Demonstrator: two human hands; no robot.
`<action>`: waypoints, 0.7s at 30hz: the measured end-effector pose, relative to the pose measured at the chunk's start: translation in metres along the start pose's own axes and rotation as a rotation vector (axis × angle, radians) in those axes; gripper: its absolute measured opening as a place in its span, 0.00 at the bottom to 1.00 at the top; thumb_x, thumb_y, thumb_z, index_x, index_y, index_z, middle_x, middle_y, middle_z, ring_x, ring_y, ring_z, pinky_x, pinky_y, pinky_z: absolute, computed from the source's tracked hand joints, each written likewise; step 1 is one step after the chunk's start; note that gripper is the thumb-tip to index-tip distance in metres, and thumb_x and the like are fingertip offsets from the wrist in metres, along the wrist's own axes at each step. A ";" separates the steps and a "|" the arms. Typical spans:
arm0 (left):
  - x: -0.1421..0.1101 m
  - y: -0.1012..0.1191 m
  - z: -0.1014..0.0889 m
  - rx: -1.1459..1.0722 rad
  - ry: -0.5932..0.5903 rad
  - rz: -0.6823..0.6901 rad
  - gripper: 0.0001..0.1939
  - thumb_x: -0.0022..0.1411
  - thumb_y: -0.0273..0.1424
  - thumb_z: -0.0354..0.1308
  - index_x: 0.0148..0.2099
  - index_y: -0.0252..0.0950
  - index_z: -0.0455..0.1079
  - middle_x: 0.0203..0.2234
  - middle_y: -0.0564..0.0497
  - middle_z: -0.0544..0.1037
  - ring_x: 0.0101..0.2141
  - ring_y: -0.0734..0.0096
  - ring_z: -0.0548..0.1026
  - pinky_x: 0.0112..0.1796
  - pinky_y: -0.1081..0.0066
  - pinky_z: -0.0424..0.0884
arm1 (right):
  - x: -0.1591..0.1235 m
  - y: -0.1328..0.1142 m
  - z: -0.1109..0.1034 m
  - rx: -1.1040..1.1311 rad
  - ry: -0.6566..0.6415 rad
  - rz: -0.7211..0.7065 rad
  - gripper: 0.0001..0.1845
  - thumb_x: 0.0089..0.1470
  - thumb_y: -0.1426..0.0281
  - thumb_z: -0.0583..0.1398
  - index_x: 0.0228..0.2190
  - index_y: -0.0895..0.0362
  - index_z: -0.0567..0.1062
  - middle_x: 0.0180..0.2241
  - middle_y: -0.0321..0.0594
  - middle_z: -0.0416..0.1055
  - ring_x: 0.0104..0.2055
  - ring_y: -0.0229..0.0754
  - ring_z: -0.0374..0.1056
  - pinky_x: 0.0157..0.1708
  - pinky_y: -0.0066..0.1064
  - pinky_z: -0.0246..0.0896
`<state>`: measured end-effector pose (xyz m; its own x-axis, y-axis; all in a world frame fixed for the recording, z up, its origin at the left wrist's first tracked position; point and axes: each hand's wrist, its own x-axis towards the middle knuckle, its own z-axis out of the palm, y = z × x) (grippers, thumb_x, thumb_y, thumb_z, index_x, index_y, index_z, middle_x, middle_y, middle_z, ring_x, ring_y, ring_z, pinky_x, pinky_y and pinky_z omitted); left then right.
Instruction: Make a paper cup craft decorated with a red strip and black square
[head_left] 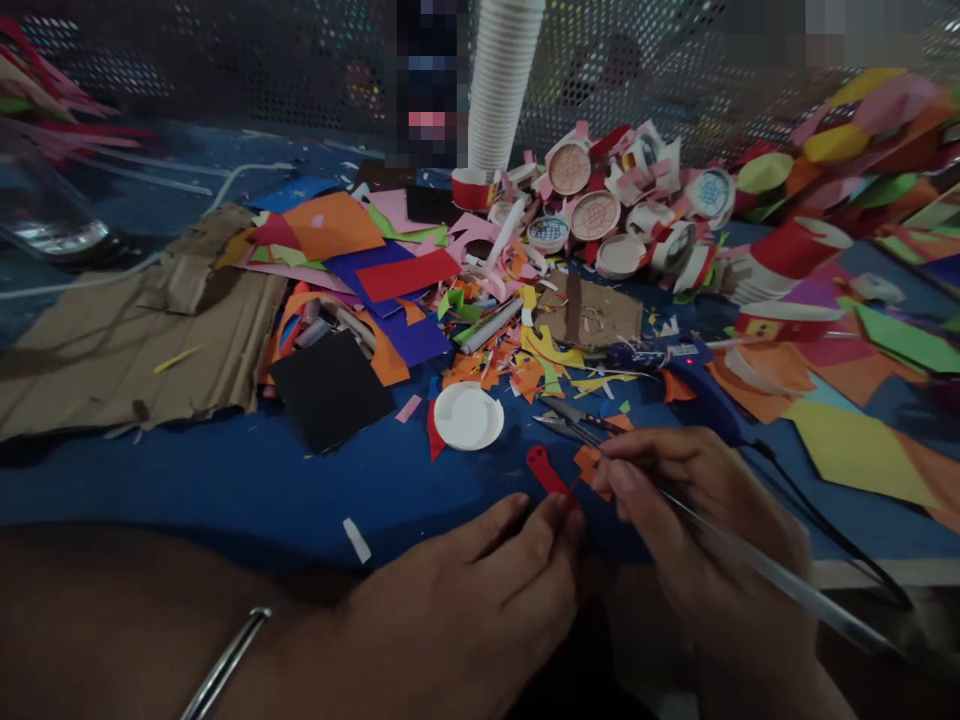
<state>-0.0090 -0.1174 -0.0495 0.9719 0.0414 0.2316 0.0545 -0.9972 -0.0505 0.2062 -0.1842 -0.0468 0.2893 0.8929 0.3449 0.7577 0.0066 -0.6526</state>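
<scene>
My left hand (pixel 480 590) is closed, its fingertips pinching the lower end of a narrow red paper strip (pixel 546 472). The strip's rounded far end carries small black dots. My right hand (pixel 712 520) grips a long, thin pen (pixel 780 570) with a translucent barrel, slanting down to the right; its tip is hard to make out. Just beyond my right fingertips lies a pair of small metal scissors (pixel 564 424), partly hidden by the hand. Orange paper scraps (pixel 589 465) lie between the strip and the right hand. A white paper disc (pixel 469 416) rests a little farther off.
Corrugated cardboard (pixel 135 350) and a black paper square (pixel 332 390) lie left. Coloured paper and scraps cover the middle, before piled paper-cup pieces (pixel 596 215) and a tall cup stack (pixel 504 90). A blue glue gun (pixel 701 385) with a black cord lies right.
</scene>
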 end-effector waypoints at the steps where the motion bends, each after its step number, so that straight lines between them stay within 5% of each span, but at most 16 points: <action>1: -0.001 0.000 0.000 0.005 -0.004 0.003 0.22 0.77 0.31 0.45 0.65 0.31 0.71 0.63 0.46 0.76 0.65 0.57 0.68 0.66 0.58 0.58 | 0.000 0.000 -0.001 -0.036 -0.001 -0.039 0.04 0.69 0.64 0.61 0.44 0.47 0.76 0.36 0.31 0.81 0.34 0.37 0.79 0.35 0.27 0.72; 6: -0.004 0.001 0.002 0.011 -0.015 0.023 0.20 0.77 0.33 0.48 0.63 0.32 0.73 0.63 0.44 0.75 0.65 0.57 0.70 0.66 0.57 0.58 | -0.005 0.004 -0.003 -0.116 -0.031 -0.162 0.04 0.69 0.66 0.60 0.44 0.48 0.76 0.41 0.34 0.83 0.41 0.42 0.81 0.45 0.33 0.76; 13: -0.004 0.002 0.000 0.044 -0.033 0.020 0.23 0.76 0.32 0.50 0.68 0.31 0.69 0.66 0.42 0.73 0.65 0.57 0.71 0.65 0.57 0.61 | -0.012 0.009 0.000 -0.129 -0.017 -0.154 0.06 0.69 0.65 0.60 0.45 0.48 0.77 0.44 0.37 0.83 0.47 0.46 0.81 0.50 0.38 0.75; 21: -0.005 0.001 -0.002 -0.033 -0.049 -0.009 0.26 0.76 0.32 0.49 0.71 0.32 0.65 0.69 0.39 0.69 0.67 0.55 0.69 0.64 0.58 0.65 | 0.006 0.031 -0.014 -0.259 -0.010 -0.392 0.06 0.67 0.71 0.61 0.45 0.51 0.77 0.40 0.37 0.82 0.42 0.43 0.81 0.45 0.31 0.75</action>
<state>-0.0147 -0.1190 -0.0484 0.9814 0.0530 0.1844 0.0571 -0.9982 -0.0166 0.2398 -0.1855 -0.0554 -0.0523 0.8496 0.5248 0.9300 0.2328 -0.2843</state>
